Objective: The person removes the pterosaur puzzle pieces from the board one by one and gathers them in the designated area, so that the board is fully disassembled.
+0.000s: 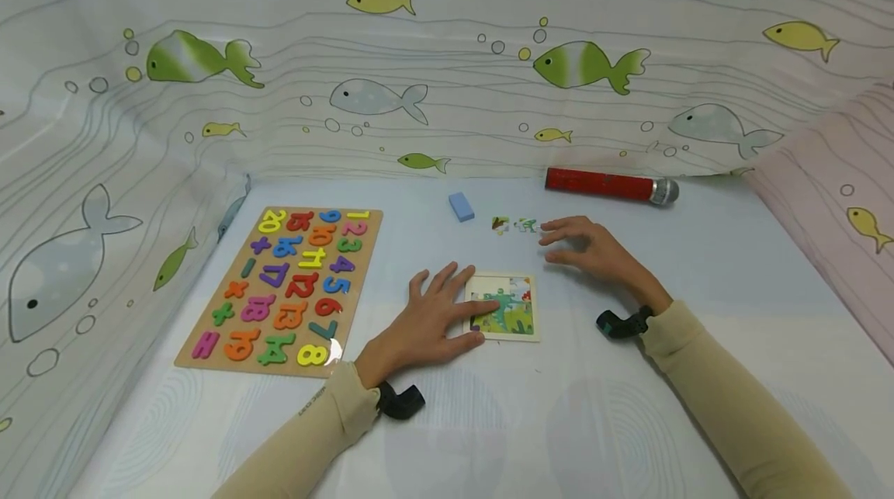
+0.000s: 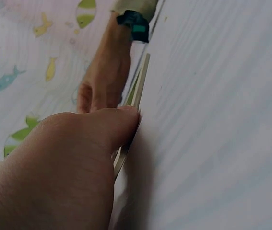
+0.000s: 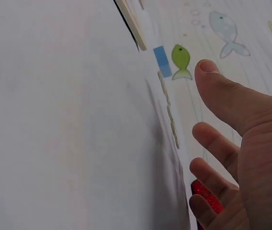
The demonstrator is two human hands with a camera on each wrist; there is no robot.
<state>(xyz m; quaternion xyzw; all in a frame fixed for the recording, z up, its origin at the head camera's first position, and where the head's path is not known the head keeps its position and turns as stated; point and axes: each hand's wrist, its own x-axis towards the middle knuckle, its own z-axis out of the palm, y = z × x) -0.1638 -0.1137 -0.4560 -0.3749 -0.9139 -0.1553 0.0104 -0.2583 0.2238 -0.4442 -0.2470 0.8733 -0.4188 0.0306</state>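
Observation:
A small square jigsaw puzzle board [image 1: 489, 283] with a green dinosaur picture lies on the table, pale bare wood showing at its upper left. My left hand [image 1: 436, 320] rests over its left side with fingers spread, the index finger lying across the picture. In the left wrist view the thumb [image 2: 119, 122] touches the board's edge. Two loose jigsaw pieces [image 1: 500, 225] [image 1: 525, 226] lie beyond the board. Beside the right one hovers my right hand [image 1: 590, 251], fingers loosely bent and apart; the right wrist view shows nothing between thumb and fingers.
A wooden board of coloured numbers [image 1: 366, 258] lies on the left. Behind the puzzle is a blue block [image 1: 461, 207]. A red microphone [image 1: 608, 185] lies at the back right, close to the fish-patterned wall covering [image 1: 461, 126].

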